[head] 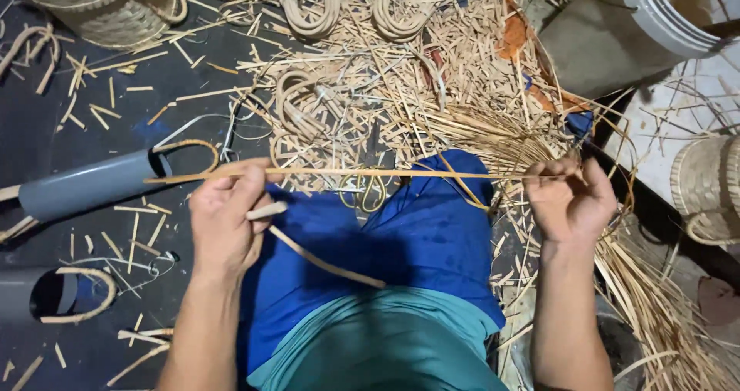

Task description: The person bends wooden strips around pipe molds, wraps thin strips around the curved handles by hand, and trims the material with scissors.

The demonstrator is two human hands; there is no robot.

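One head-worn camera looks steeply down, close over the lap and the littered floor (92,129) ahead

White bucket (663,21) cut off top right.

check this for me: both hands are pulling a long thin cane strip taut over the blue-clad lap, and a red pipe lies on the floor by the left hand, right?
Not quite: the pipe is grey, not red. The head view shows it lying on the dark floor beside the left hand. The rest holds: the left hand and the right hand stretch a long thin cane strip across the blue-clad lap.
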